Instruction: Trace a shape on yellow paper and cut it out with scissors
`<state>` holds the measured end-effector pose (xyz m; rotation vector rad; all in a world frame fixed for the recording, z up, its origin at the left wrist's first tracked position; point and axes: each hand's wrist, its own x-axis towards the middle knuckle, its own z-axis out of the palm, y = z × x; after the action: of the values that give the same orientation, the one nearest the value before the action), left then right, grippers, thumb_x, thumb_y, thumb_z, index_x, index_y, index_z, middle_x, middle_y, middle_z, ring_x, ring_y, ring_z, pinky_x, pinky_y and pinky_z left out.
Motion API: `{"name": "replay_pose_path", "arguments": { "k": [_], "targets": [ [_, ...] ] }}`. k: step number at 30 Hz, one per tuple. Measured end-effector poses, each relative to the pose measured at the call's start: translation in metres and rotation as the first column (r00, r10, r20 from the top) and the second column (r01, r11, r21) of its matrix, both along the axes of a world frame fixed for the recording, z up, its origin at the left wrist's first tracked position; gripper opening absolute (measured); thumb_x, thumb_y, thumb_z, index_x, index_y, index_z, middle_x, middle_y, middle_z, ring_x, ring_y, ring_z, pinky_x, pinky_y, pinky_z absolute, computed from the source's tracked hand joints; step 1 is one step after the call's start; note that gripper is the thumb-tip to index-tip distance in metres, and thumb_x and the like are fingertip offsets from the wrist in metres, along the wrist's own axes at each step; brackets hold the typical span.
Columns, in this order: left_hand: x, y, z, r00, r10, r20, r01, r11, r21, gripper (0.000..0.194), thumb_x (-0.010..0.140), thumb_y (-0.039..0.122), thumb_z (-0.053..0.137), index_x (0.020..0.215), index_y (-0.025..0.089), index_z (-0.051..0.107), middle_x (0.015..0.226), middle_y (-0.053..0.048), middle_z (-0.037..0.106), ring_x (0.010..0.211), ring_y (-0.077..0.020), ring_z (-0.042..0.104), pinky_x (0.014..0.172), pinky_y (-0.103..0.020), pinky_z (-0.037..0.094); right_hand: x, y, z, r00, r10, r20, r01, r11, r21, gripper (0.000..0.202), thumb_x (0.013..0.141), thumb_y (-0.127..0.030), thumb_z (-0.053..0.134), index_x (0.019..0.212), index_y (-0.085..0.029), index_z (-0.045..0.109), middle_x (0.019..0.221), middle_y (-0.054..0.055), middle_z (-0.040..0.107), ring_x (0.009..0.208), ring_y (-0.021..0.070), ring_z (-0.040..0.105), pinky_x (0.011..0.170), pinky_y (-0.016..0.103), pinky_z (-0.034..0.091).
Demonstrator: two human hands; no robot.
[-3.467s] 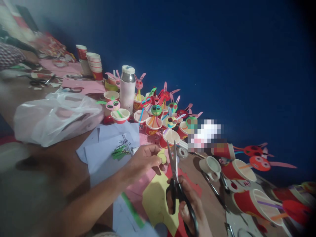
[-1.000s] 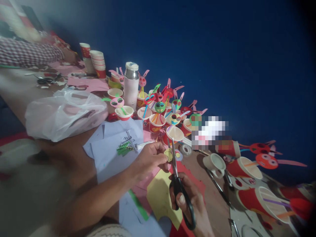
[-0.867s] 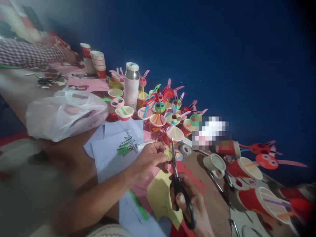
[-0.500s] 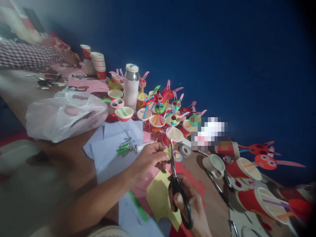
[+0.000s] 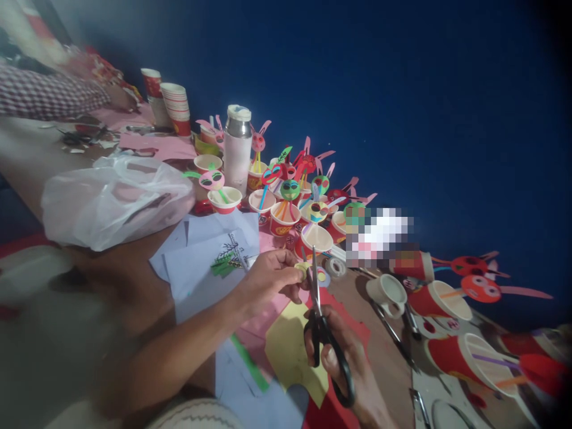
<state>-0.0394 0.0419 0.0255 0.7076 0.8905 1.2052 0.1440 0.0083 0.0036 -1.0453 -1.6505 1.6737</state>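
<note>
Between the thumb and fingers of my left hand is a small piece of yellow paper. My right hand grips black-handled scissors, thumb and fingers in the loops. Their blades are parted and point up beside the yellow piece; whether they touch it I cannot tell. Below the hands lies a larger yellow sheet with cut edges, over red paper and pink paper. White sheets with a dark plant drawing and green pieces lie under and left of my left forearm.
Several paper cups with paper animal faces on sticks stand behind my hands. A white bottle, plastic bag, tape roll and white mug are around. At far left, a co-worker's checked sleeve reaches over the table.
The scissor blades have opened wider beside the yellow piece, and the handles have spread. My left hand keeps its pinch, and the view has shifted slightly.
</note>
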Motion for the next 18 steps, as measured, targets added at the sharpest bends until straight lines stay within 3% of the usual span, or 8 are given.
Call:
{"name": "replay_pose_path", "arguments": {
  "k": [5, 18],
  "targets": [
    [0.0002, 0.0, 0.0001, 1.0, 0.0, 0.003, 0.0, 1.0, 0.004, 0.012, 0.063, 0.016, 0.061, 0.068, 0.012, 0.05, 0.056, -0.001, 0.061, 0.04, -0.0075, 0.053, 0.044, -0.021, 0.047, -0.0036, 0.0005, 0.0041, 1.0, 0.004, 0.009, -0.005, 0.997, 0.072, 0.046, 0.078, -0.058, 0.053, 0.102, -0.02, 0.046, 0.069, -0.001, 0.05, 0.059, 0.0114, 0.044, 0.055, 0.021, 0.04],
    [0.0028, -0.0009, 0.0013, 1.0, -0.018, 0.001, 0.018, 0.999, -0.037, 0.012, 0.062, 0.016, 0.06, 0.067, 0.013, 0.049, 0.051, 0.001, 0.059, 0.04, -0.008, 0.054, 0.039, -0.016, 0.042, -0.0032, 0.0008, 0.004, 0.997, 0.009, 0.075, -0.014, 0.997, 0.074, 0.053, 0.075, -0.063, 0.052, 0.102, -0.018, 0.045, 0.074, 0.002, 0.053, 0.061, 0.0127, 0.046, 0.053, 0.021, 0.04]
  ]
}}
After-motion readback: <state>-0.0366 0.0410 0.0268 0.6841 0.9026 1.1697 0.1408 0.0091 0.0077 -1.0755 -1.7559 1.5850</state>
